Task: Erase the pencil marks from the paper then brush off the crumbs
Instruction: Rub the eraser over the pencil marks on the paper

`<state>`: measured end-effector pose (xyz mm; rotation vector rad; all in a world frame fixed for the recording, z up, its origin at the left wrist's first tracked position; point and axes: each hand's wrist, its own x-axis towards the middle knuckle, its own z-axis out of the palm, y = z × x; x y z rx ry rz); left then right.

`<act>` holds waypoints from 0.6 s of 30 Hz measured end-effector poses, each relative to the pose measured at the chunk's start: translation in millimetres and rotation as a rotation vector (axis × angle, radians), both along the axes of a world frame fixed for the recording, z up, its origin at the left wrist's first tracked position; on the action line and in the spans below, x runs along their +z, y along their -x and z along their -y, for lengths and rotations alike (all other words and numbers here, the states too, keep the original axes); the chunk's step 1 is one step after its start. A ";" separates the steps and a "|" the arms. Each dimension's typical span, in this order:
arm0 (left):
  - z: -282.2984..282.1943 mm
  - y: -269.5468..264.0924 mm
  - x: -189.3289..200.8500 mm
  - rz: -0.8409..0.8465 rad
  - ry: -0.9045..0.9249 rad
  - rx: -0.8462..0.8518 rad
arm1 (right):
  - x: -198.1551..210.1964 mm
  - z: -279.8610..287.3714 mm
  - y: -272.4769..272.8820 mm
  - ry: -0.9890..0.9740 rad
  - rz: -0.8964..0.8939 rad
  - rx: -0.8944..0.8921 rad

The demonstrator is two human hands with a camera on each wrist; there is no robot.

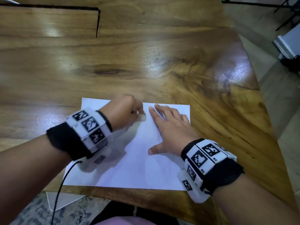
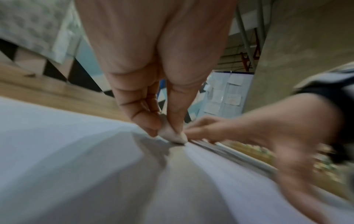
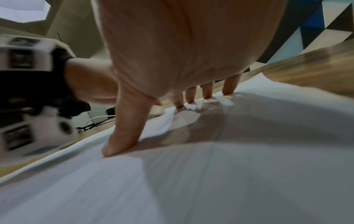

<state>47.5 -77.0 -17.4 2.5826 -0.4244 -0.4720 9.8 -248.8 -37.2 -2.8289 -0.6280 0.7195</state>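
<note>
The paper [image 1: 139,163] lies flat on the wooden tabletop [image 1: 146,65], close to the near edge, and the erasing step looks to be under way near the sheet's far edge. The left hand [image 1: 125,111] pinches a small pale eraser [image 1: 142,117] between thumb and curled fingers, its tip pressed to the sheet, as the left wrist view shows [image 2: 172,135]. The right hand [image 1: 168,127] rests spread on the paper just beside the eraser, fingers straight, thumb out, pressing the sheet down. No pencil marks or crumbs can be made out (the left hand and both wrist views are blurred), so how much remains to erase cannot be told. To do this step well, the holding hand should stay close to the rubbed spot, since thin paper buckles or creases when it is dragged. The right wrist view already shows a slight ripple in the sheet by the fingertips [image 3: 207,94]. Short strokes running away from the pinning fingers, with moderate pressure, would likely lift the graphite without tearing. Brushing the crumbs off comes afterwards, probably with the flat of a hand.
</note>
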 end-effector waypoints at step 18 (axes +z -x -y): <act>-6.5 31.7 -1.3 -0.040 -0.033 -0.137 | 4.5 6.9 0.6 -0.099 -0.092 -0.051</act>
